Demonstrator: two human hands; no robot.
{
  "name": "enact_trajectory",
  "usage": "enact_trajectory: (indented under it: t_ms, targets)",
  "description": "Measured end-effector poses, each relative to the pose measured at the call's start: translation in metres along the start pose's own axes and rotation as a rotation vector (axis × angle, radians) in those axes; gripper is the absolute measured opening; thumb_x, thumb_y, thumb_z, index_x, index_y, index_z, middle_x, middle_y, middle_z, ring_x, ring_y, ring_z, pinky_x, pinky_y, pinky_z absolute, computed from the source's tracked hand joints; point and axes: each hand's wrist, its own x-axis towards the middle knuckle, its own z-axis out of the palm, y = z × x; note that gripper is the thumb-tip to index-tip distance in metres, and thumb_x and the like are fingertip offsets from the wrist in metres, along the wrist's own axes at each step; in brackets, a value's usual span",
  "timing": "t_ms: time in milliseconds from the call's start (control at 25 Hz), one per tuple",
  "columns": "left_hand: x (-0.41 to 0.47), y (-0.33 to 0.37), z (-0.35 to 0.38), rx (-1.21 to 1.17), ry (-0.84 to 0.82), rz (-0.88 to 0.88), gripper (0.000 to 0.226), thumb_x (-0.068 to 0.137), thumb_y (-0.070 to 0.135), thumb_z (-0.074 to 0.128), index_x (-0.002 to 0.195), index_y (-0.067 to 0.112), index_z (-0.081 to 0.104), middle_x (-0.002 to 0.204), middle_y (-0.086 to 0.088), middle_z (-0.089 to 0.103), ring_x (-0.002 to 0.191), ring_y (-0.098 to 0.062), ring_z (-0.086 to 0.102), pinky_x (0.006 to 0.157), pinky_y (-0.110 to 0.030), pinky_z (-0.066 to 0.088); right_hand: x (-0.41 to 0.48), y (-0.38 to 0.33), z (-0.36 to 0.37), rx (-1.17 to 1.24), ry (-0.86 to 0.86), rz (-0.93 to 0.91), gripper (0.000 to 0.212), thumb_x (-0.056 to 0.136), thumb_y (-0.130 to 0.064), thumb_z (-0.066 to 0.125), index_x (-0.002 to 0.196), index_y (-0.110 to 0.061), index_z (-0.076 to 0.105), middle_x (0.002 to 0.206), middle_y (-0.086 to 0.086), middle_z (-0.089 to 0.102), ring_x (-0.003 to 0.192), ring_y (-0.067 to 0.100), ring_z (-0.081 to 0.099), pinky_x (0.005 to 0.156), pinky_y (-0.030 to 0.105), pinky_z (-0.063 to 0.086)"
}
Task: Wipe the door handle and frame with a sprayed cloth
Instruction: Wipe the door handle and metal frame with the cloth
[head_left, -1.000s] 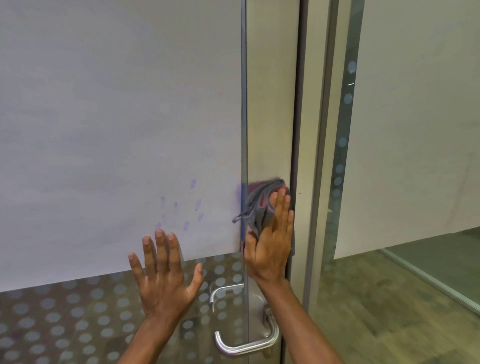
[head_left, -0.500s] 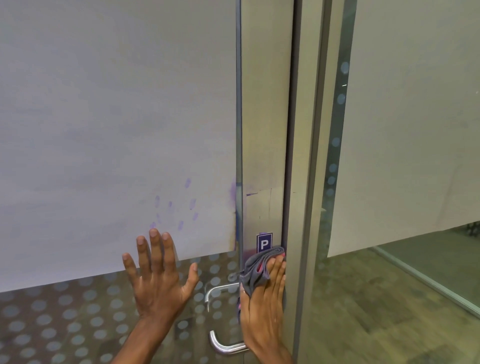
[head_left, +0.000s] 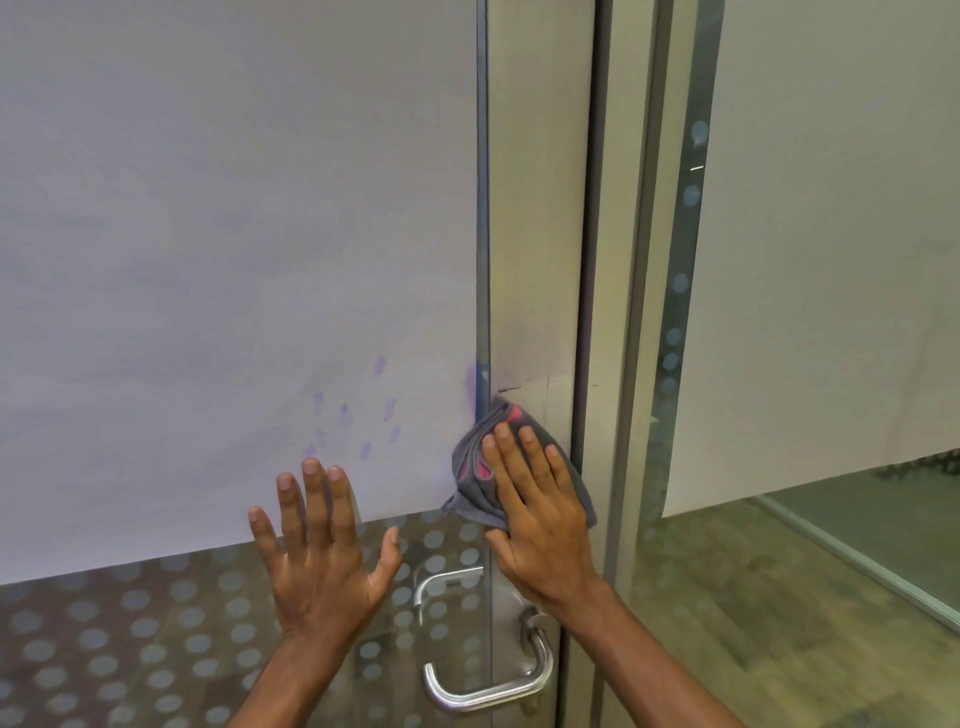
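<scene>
My right hand (head_left: 537, 506) presses a folded grey cloth with pink patches (head_left: 475, 470) flat against the metal door frame strip (head_left: 535, 208), just right of the glass edge. Below it the curved silver door handle (head_left: 483, 691) juts out from the frame, untouched. My left hand (head_left: 319, 551) rests flat with spread fingers on the glass door, at the lower edge of the white paper covering (head_left: 234, 234). It holds nothing. Purple smudges mark the paper and glass edge near the cloth.
The lower glass (head_left: 104, 649) carries a frosted dot pattern. A dark door gap (head_left: 589, 260) runs right of the frame strip, then a second metal post and a paper-covered glass panel (head_left: 831, 234). Wood-look floor (head_left: 753, 597) shows through at the lower right.
My right hand slid the cloth down the frame to just above the handle, then back up to its present height. The left hand stayed flat on the glass.
</scene>
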Motion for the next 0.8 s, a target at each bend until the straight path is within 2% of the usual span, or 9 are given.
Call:
enact_trajectory:
  t_ms: [120,320,440,680,800]
  targets:
    - [0.001,0.000,-0.001,-0.012,-0.003,0.000,0.084,0.093,0.058,0.031,0.155,0.007,0.006,0.164,-0.012,-0.003,0.152,-0.031,-0.002,0.119,-0.059,0.003,-0.023,0.007,-0.002,-0.012,-0.086,-0.073,0.090,0.076,-0.028,0.063,0.152,-0.016,0.017,0.159,0.002,0.020,0.147,0.020,0.017,0.122,0.037,0.011]
    - [0.001,-0.001,-0.001,-0.012,-0.007,-0.004,0.084,0.093,0.059,0.030,0.155,0.007,0.005,0.164,-0.011,-0.004,0.152,-0.030,-0.003,0.119,-0.058,0.003,-0.104,0.014,-0.003,-0.032,-0.397,-0.226,0.091,0.066,-0.031,0.063,0.149,-0.018,0.029,0.159,-0.002,0.023,0.147,0.016,0.019,0.120,0.035,0.014]
    - [0.001,0.000,-0.001,-0.010,-0.007,0.001,0.084,0.094,0.059,0.029,0.155,0.007,0.005,0.164,-0.011,-0.005,0.151,-0.030,-0.004,0.120,-0.058,0.001,-0.111,0.021,-0.009,-0.048,-0.471,-0.253,0.090,0.064,-0.032,0.061,0.148,-0.020,0.031,0.157,-0.004,0.028,0.146,0.014,0.020,0.116,0.035,0.020]
    - [0.001,0.000,-0.001,-0.019,-0.016,-0.004,0.085,0.093,0.059,0.029,0.155,0.007,0.005,0.164,-0.012,-0.005,0.151,-0.031,-0.004,0.119,-0.058,0.001,-0.019,0.028,-0.030,-0.062,-0.274,-0.275,0.077,0.078,-0.028,0.049,0.150,-0.015,0.024,0.158,0.004,0.020,0.147,0.018,0.017,0.121,0.038,0.011]
    - [0.001,0.000,-0.001,-0.018,-0.017,-0.004,0.085,0.093,0.059,0.029,0.155,0.007,0.005,0.164,-0.012,-0.005,0.151,-0.031,-0.004,0.119,-0.058,0.001,0.035,0.037,-0.045,-0.121,-0.183,-0.315,0.070,0.084,-0.027,0.045,0.150,-0.015,0.022,0.158,0.005,0.021,0.147,0.019,0.016,0.121,0.039,0.013]
